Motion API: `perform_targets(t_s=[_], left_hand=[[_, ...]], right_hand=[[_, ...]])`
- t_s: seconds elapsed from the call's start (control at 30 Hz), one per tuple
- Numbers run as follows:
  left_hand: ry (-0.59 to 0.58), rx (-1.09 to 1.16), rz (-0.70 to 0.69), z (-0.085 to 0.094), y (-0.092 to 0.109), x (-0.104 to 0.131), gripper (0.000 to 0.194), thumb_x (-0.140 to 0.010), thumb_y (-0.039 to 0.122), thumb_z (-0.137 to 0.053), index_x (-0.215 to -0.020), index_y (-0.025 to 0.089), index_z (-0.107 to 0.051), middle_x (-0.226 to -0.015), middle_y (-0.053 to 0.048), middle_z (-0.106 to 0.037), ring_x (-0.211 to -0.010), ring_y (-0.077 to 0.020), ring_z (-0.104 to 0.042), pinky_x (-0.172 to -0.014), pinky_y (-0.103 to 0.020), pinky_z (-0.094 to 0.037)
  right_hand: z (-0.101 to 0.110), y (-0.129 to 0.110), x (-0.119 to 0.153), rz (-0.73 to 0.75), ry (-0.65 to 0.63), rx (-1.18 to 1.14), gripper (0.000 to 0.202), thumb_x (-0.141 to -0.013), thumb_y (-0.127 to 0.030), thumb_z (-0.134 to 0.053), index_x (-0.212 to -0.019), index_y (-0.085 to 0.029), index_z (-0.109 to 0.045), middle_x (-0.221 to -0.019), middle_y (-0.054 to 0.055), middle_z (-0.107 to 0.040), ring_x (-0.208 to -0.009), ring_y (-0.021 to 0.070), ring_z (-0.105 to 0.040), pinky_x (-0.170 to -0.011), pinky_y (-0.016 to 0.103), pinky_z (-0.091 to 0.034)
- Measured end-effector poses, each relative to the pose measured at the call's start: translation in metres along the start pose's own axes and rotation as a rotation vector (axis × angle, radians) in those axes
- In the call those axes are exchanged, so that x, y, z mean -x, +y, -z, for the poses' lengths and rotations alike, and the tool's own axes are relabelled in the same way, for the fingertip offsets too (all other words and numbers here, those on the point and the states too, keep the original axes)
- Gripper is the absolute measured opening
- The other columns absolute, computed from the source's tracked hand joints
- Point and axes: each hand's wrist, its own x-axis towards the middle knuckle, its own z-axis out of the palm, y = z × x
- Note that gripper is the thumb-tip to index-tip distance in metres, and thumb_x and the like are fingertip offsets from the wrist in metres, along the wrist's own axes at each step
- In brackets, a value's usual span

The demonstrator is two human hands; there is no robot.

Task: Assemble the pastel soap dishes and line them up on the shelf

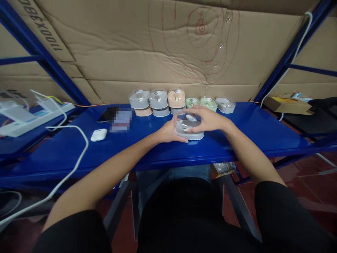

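Between my hands, near the front of the blue table, is a small grey box with a clear lid [193, 133]. My left hand [168, 133] wraps round its left side, with the thumb low along the base. From the right, my right hand [210, 119] reaches over the lid, its fingers curled on the top and front. Just behind stand similar boxes: a grey one [139, 99], another grey one [158, 99] and an orange one [176, 98], each stacked on a further box. Beside them are green boxes [208, 103] and a single grey box [225, 105].
On the left of the blue table [147, 140] lie a white earphone case [99, 135], a dark phone [108, 114] and a blurred-out item [121, 120]. A white cable [85, 140] crosses the left side. Cardboard [118, 52] stands behind; blue frame posts flank it.
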Motion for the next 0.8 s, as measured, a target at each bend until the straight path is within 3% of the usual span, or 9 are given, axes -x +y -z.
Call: perform_targets(t_s=[0.13, 0.27, 0.37, 0.57, 0.7, 0.8], left_hand=[[0.03, 0.119, 0.101, -0.005, -0.005, 0.0, 0.146, -0.056, 0.058, -0.115, -0.176, 0.026, -0.04, -0.159, -0.023, -0.071, -0.155, -0.0481, -0.065, -0.128, -0.069, -0.053], [0.05, 0.076, 0.175, -0.003, -0.01, -0.001, 0.159, -0.049, 0.06, -0.117, -0.178, 0.021, -0.033, -0.167, -0.032, -0.063, -0.163, -0.0528, -0.057, -0.132, -0.072, -0.048], [0.05, 0.041, 0.197, -0.001, -0.012, -0.001, 0.16, -0.05, 0.059, -0.117, -0.179, 0.019, -0.03, -0.164, -0.033, -0.066, -0.16, -0.0543, -0.06, -0.131, -0.074, -0.047], [0.036, 0.032, 0.223, 0.002, -0.008, -0.003, 0.153, -0.054, 0.058, -0.114, -0.177, 0.018, -0.032, -0.158, -0.03, -0.071, -0.154, -0.0533, -0.066, -0.13, -0.074, -0.047], [0.031, -0.02, 0.218, 0.004, -0.003, -0.004, 0.136, -0.057, 0.06, -0.112, -0.168, 0.02, -0.046, -0.153, -0.026, -0.074, -0.147, -0.0517, -0.071, -0.122, -0.071, -0.055], [0.062, -0.037, 0.194, 0.007, -0.001, -0.004, 0.121, -0.058, 0.061, -0.11, -0.158, 0.019, -0.056, -0.149, -0.023, -0.076, -0.142, -0.0483, -0.073, -0.12, -0.067, -0.058]], right_hand=[[-0.014, -0.009, -0.006, -0.017, -0.014, 0.011, 0.095, -0.087, -0.068, -0.088, -0.17, -0.028, -0.064, -0.13, 0.013, -0.076, -0.122, 0.0401, -0.07, -0.111, 0.055, -0.055], [-0.014, -0.003, -0.004, -0.053, -0.015, 0.026, 0.098, -0.086, -0.07, -0.087, -0.171, -0.028, -0.062, -0.13, 0.013, -0.074, -0.121, 0.0391, -0.07, -0.111, 0.054, -0.055], [-0.014, -0.001, -0.003, -0.111, -0.051, 0.077, 0.099, -0.084, -0.071, -0.087, -0.17, -0.026, -0.064, -0.129, 0.014, -0.073, -0.119, 0.0403, -0.071, -0.108, 0.055, -0.056], [-0.024, 0.006, -0.005, -0.115, -0.112, 0.071, 0.095, -0.086, -0.071, -0.085, -0.169, -0.028, -0.065, -0.13, 0.014, -0.074, -0.117, 0.0393, -0.074, -0.108, 0.055, -0.058], [-0.026, 0.018, -0.001, -0.088, -0.15, 0.016, 0.112, -0.084, -0.077, -0.088, -0.179, -0.03, -0.051, -0.14, 0.015, -0.076, -0.124, 0.0419, -0.073, -0.111, 0.058, -0.06], [-0.022, 0.028, 0.002, -0.068, -0.154, -0.017, 0.119, -0.077, -0.075, -0.095, -0.179, -0.032, -0.051, -0.15, 0.015, -0.075, -0.131, 0.0449, -0.071, -0.116, 0.063, -0.058]])
